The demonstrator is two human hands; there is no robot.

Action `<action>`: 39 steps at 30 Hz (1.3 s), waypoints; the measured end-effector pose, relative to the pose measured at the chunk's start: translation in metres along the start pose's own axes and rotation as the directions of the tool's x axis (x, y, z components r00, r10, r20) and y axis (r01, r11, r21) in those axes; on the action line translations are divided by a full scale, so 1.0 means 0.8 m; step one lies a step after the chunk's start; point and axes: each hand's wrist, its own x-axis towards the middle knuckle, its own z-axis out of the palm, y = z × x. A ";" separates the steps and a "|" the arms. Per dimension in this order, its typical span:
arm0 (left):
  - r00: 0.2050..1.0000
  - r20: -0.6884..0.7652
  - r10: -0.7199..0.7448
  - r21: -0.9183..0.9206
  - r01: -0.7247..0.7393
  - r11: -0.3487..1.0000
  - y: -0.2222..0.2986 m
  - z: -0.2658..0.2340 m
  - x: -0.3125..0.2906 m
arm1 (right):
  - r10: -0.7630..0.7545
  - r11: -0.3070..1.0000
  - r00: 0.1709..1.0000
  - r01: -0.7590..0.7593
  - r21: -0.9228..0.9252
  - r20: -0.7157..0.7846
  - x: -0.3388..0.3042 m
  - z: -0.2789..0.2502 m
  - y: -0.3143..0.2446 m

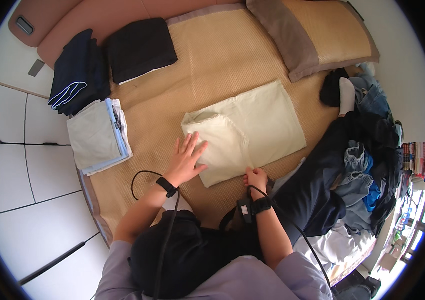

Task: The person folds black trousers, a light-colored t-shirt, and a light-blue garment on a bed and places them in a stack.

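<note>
A cream garment [267, 122] lies partly folded on the woven bed mat, its left part doubled over in a loose, slightly rumpled layer. My left hand [187, 159] rests on the near left part of the cloth, fingers spread. At the near edge, my right hand [256, 179] is closed with its fingertips pinching the fabric where the folded layer ends. What kind of garment it is, I cannot tell. Black bands with cables sit on both wrists.
Folded stacks line the left: dark navy clothes [80, 70], a black garment [142, 50] and a pale pile [92, 135]. A pillow [327, 35] lies at the far right. Rumpled clothes [362, 175] heap along the right side beside my outstretched leg. White cabinets [2, 175] stand left.
</note>
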 end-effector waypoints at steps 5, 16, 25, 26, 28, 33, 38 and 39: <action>0.998 0.033 -0.045 0.004 0.045 0.999 0.016 0.008 0.006 | -0.769 0.602 0.592 0.544 -0.584 -0.240 -0.078 0.015 -0.063; 0.998 0.062 -0.030 0.024 0.028 0.999 0.007 0.018 -0.006 | -0.552 -0.273 0.253 0.846 -0.459 0.794 -0.125 0.043 -0.120; 0.999 -0.049 -0.014 0.039 0.016 0.999 -0.045 0.006 0.009 | -0.312 0.030 0.541 0.827 -0.561 0.781 -0.052 0.098 -0.047; 1.000 0.004 -0.022 0.077 0.021 0.997 -0.051 0.009 0.013 | -0.292 0.069 0.565 0.817 -0.572 0.772 -0.048 0.100 -0.045; 0.998 0.054 -0.042 0.092 0.037 0.995 -0.067 0.015 0.019 | -0.300 0.079 0.581 0.805 -0.588 0.756 -0.047 0.105 -0.037; 0.990 0.051 -0.129 0.158 0.119 0.980 -0.077 0.010 0.029 | -0.384 0.058 0.564 0.805 -0.591 0.731 -0.040 0.105 -0.022; 0.997 -0.033 -0.076 0.297 0.082 0.951 -0.047 0.018 0.026 | -0.409 0.040 0.541 0.815 -0.578 0.735 -0.035 0.106 -0.017; 0.997 -0.029 -0.078 0.298 0.083 0.951 -0.036 0.024 0.022 | -0.407 0.044 0.540 0.817 -0.575 0.736 -0.035 0.106 -0.016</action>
